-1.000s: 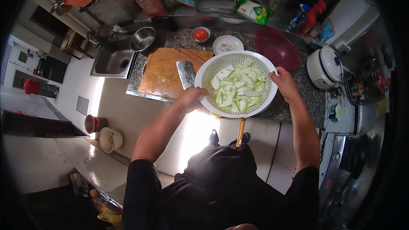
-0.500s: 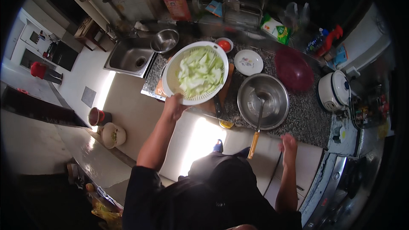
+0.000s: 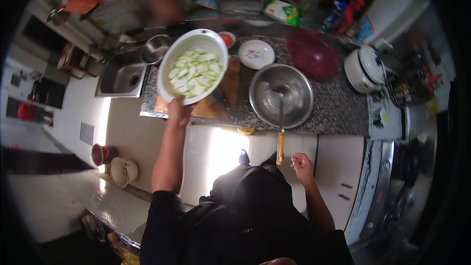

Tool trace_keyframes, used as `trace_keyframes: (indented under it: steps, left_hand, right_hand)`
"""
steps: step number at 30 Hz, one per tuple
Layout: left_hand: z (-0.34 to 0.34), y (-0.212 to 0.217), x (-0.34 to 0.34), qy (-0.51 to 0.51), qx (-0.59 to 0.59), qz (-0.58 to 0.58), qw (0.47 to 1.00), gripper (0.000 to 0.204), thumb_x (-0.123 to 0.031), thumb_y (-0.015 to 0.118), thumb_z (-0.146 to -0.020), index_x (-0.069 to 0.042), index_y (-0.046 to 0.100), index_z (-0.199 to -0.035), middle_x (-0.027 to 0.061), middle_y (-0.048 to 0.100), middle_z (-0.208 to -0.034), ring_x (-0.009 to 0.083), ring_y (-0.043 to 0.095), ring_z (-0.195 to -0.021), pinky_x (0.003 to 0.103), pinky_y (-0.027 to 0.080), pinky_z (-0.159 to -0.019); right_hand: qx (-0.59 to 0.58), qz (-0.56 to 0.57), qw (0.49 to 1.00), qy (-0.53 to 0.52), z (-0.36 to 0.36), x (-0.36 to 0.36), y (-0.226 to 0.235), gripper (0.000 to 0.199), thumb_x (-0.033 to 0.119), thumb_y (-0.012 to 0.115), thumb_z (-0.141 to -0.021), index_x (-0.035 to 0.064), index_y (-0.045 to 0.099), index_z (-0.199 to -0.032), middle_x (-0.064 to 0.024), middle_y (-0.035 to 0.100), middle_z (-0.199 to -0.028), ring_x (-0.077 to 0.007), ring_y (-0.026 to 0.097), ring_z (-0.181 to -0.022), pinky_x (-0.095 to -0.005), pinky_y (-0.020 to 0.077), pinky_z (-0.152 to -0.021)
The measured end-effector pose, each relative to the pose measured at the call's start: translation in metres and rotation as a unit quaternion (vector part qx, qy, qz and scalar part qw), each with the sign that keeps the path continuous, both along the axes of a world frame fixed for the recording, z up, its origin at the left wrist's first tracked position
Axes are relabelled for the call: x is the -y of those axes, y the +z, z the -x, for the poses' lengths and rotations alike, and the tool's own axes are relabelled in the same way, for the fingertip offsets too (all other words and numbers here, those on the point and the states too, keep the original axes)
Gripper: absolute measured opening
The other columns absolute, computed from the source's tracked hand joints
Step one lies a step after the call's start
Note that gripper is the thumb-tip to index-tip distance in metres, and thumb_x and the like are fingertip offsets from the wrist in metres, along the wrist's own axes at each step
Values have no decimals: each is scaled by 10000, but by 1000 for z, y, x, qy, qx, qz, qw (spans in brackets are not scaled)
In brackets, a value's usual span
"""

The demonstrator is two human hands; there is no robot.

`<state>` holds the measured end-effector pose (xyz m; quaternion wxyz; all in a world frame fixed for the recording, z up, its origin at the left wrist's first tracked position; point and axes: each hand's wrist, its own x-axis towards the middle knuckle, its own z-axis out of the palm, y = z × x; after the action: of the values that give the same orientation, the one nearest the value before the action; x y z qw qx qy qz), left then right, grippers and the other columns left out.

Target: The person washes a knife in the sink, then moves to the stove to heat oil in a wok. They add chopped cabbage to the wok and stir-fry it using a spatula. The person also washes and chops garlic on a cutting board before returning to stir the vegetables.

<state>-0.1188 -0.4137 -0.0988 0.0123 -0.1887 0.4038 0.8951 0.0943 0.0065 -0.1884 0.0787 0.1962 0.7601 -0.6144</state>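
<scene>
A person in a dark top stands at a kitchen counter, seen from above. The right hand (image 3: 302,166) hangs free below the counter edge, fingers loosely curled around nothing, close to the yellow handle of a ladle (image 3: 280,142) that rests in the steel bowl (image 3: 281,96). The left hand (image 3: 179,110) is raised and clamped on the near rim of a white colander (image 3: 194,66) heaped with pale green cut vegetable pieces (image 3: 192,71) — it holds the colander up, tilted, above the left end of the wooden cutting board (image 3: 221,93) and just right of the steel sink (image 3: 121,73).

By the look of it, the step in hand is carrying the drained pieces one-handed between sink and bowl; setting them down would call for a level colander and a steady wrist, since a tilt could spill pieces over the rim.

Behind the board sit a small red-filled dish (image 3: 226,39) and a white patterned plate (image 3: 256,54); a dark red bowl (image 3: 312,57) lies to the right, then a white rice cooker (image 3: 364,68).

At the back wall a flat green-and-white packet (image 3: 281,11) lies under a wire rack, and a blue bottle (image 3: 336,15) stands beside a red one (image 3: 354,8) — their labels are too small to make out.
</scene>
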Motion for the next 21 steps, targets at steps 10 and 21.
trace_keyframes:
  steps: [10, 21]
  left_hand:
    - [-26, 16, -36, -31, 52, 7, 998, 432, -31, 380, -804, 25, 312, -1227, 164, 471, -1151, 287, 529, -1001, 422, 487, -790]
    - [-55, 32, -35, -42, 71, 49, 995, 477, -31, 381, -789, 13, 279, -1254, 170, 443, -1181, 291, 518, -1020, 403, 482, -776]
  right_hand:
    - [-128, -563, 721, 383, 61, 36, 35, 507, 123, 534, -730, 225, 444, -1219, -77, 466, -792, -228, 579, -668, -336, 481, -541]
    - [-357, -409, 823, 168, 108, 13, 136, 177, 111, 627, -692, 104, 578, -861, -73, 569, -665, -240, 587, -595, -322, 475, -531]
